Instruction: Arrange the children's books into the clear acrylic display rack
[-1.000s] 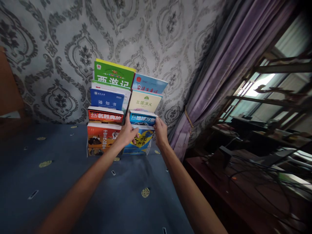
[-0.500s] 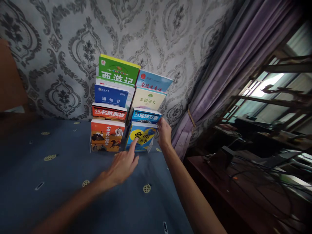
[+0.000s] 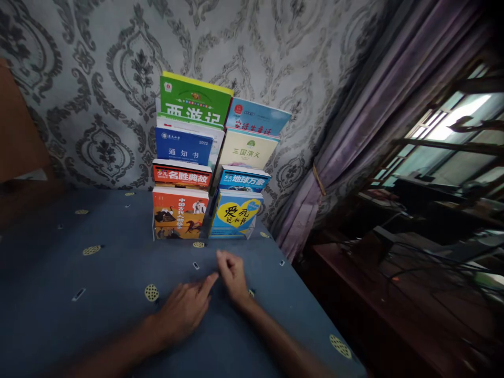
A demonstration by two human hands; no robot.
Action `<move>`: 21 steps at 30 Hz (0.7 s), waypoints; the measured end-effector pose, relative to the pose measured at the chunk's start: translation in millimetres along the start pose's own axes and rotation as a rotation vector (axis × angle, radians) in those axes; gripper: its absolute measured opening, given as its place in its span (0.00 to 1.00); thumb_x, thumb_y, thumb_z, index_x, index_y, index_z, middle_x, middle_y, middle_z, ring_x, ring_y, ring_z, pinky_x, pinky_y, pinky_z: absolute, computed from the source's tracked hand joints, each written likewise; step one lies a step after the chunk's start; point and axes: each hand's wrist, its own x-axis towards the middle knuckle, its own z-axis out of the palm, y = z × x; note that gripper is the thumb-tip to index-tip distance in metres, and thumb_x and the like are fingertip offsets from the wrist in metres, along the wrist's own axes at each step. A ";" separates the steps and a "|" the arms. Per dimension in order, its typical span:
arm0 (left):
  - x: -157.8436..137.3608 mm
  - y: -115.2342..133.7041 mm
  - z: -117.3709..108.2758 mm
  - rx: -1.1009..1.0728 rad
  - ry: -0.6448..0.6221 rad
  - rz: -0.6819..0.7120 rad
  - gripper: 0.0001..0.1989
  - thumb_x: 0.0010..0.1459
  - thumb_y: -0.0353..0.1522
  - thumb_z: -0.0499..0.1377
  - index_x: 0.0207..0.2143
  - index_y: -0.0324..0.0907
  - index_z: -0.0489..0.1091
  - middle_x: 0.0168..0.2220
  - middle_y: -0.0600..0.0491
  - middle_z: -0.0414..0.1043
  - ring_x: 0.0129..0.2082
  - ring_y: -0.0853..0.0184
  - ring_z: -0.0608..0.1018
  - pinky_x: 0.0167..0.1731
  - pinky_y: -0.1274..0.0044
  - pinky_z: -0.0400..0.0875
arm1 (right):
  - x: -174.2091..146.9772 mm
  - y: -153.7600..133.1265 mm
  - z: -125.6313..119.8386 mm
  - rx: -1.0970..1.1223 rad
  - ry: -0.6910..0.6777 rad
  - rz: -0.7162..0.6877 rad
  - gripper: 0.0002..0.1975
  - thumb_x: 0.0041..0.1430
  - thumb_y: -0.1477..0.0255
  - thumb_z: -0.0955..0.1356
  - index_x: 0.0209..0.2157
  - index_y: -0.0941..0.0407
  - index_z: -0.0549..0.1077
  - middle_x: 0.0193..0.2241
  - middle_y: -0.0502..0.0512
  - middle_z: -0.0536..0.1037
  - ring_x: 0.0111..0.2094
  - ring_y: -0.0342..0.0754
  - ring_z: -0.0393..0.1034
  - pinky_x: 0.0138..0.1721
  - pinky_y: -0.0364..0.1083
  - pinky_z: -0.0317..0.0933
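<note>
Books stand in two columns on a tiered clear rack (image 3: 153,226) against the wall. Lowest are an orange book (image 3: 179,210) on the left and a blue book with a yellow heart (image 3: 236,212) on the right. Behind them rise a red-banded book (image 3: 183,177), a blue one with a mountain picture (image 3: 244,180), a dark blue one (image 3: 183,147), a cream one (image 3: 249,149), a green one (image 3: 195,105) and a light blue one (image 3: 258,118). My left hand (image 3: 185,307) is empty, forefinger stretched out. Beside it, my right hand (image 3: 233,275) is curled loosely with nothing visible inside. Both are apart from the books.
A dark blue patterned cloth (image 3: 114,283) covers the surface under the rack. Patterned wallpaper (image 3: 118,68) rises behind it. At right hang purple curtains (image 3: 334,142), beside a reddish-brown desk (image 3: 354,278) with tangled cables (image 3: 421,257). A brown object (image 3: 23,126) stands at far left.
My right hand has left the right side of the books and come down towards me. My left hand has drawn back from the blue heart book. The books look unmoved.
</note>
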 end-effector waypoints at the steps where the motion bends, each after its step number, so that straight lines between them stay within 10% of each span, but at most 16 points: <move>1: 0.5 -0.1 -0.7 -0.003 -0.011 0.001 0.19 0.68 0.29 0.44 0.59 0.43 0.58 0.47 0.44 0.78 0.47 0.57 0.80 0.45 0.68 0.72 | -3.5 1.0 9.0 0.015 -0.081 0.016 0.28 0.62 0.47 0.63 0.18 0.52 0.53 0.18 0.45 0.53 0.22 0.42 0.48 0.25 0.45 0.46; 13: 2.7 -2.7 2.6 -0.010 0.011 -0.004 0.12 0.67 0.30 0.44 0.51 0.43 0.59 0.42 0.45 0.77 0.41 0.58 0.81 0.40 0.69 0.71 | -7.4 6.2 20.3 0.071 -0.138 0.101 0.32 0.59 0.42 0.60 0.16 0.53 0.56 0.15 0.45 0.56 0.20 0.41 0.50 0.24 0.44 0.49; 21: 25.6 -16.3 -0.2 -0.463 0.288 -0.064 0.25 0.64 0.31 0.49 0.62 0.44 0.50 0.33 0.58 0.69 0.32 0.67 0.76 0.37 0.74 0.70 | 24.7 25.9 -18.7 0.055 0.398 0.068 0.25 0.60 0.48 0.62 0.21 0.53 0.63 0.18 0.47 0.65 0.23 0.45 0.59 0.27 0.44 0.56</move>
